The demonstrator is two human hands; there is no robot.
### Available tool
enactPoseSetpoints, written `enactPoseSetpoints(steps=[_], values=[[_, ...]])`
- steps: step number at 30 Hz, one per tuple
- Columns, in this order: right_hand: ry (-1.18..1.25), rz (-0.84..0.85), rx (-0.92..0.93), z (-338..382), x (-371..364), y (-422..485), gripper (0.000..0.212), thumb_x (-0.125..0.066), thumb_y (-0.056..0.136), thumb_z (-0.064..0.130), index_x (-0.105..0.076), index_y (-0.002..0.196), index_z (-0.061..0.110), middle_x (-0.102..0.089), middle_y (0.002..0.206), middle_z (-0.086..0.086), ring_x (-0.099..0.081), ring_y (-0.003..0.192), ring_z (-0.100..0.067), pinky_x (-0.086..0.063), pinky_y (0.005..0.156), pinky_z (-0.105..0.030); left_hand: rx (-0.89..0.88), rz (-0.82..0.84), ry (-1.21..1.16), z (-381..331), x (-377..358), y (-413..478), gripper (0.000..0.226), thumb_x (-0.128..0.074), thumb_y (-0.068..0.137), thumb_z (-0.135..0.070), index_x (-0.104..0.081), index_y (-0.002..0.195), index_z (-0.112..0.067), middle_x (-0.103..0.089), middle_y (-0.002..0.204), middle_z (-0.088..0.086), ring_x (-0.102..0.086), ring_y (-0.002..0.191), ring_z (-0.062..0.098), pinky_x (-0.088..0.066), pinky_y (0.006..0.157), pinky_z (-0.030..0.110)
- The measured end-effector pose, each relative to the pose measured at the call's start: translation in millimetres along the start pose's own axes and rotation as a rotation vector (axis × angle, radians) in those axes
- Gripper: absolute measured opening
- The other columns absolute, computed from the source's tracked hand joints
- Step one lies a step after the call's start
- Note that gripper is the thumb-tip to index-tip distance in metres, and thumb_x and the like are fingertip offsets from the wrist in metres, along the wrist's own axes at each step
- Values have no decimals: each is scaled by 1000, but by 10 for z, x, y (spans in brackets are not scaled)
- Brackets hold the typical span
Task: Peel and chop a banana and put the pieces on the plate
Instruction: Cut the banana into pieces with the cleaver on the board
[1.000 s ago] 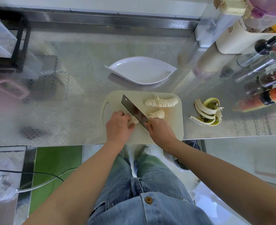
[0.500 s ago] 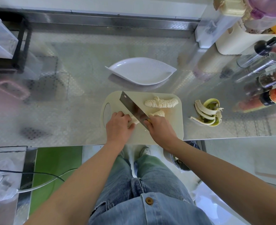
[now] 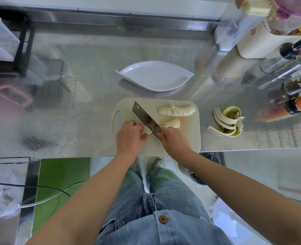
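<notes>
On the cream cutting board point(image 3: 188, 137), my left hand point(image 3: 129, 137) pins a short stub of peeled banana point(image 3: 146, 132). My right hand point(image 3: 175, 143) grips the handle of a cleaver point(image 3: 145, 118), whose blade rests against the stub's right end. Just right of the blade lies a small stack of cut slices point(image 3: 171, 123). A longer row of slices point(image 3: 177, 110) lies along the board's far edge. The white leaf-shaped plate point(image 3: 155, 76) sits beyond the board with nothing on it.
The banana peel point(image 3: 226, 122) lies on the steel counter right of the board. Bottles and jars point(image 3: 287, 68) crowd the far right. A black-framed rack point(image 3: 8, 45) stands far left. The counter's front edge runs just under my wrists.
The cleaver has risen and come down again a little further left along the stub. My left hand shifted slightly left. The slices, plate and peel have not moved.
</notes>
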State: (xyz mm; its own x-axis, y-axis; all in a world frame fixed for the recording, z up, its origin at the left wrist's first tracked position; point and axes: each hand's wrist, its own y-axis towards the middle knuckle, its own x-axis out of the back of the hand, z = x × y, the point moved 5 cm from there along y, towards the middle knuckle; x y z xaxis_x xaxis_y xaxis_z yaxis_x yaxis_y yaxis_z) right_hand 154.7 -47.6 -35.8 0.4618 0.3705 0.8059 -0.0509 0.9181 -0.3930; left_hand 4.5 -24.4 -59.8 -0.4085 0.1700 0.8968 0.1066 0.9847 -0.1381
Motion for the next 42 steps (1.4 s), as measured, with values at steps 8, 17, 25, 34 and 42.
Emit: enactPoseSetpoints(steps=[8,17,25,34,42], values=[[34,-64,54,36,94,-38,37,-41,99,33,-56,88,2,-56,79,-13,-50,70,-31,-42,62,-39,0,8,14,-18,32,-17,22,-71,80,-35,-70,92,-17,-62,95,2,-52,93,20,-50,64,34],[12,-35,50,45,89,-19,36,-40,100,32,-55,84,3,-57,79,-13,-51,68,-29,-40,61,-37,-11,-7,17,-18,30,-21,20,-72,79,-33,-70,90,-16,-62,92,3,-52,89,21,-48,61,32],[-8,0,9,-7,-42,-25,38,-40,100,35,-55,86,3,-55,78,-13,-51,68,-31,-44,61,-40,2,5,-4,-1,4,-18,20,-72,78,-33,-71,90,-17,-62,91,2,-52,90,22,-45,62,32],[34,-60,47,56,77,-41,38,-40,100,33,-54,82,2,-55,77,-12,-50,66,-30,-43,61,-41,-1,13,23,-15,32,-23,22,-70,81,-35,-71,93,-17,-62,95,2,-52,93,21,-46,64,32],[12,-28,44,68,77,-47,35,-39,100,31,-54,83,5,-55,79,-11,-49,67,-28,-42,61,-39,2,3,9,-9,26,-25,20,-72,79,-34,-71,90,-17,-63,93,2,-52,91,21,-47,62,33]])
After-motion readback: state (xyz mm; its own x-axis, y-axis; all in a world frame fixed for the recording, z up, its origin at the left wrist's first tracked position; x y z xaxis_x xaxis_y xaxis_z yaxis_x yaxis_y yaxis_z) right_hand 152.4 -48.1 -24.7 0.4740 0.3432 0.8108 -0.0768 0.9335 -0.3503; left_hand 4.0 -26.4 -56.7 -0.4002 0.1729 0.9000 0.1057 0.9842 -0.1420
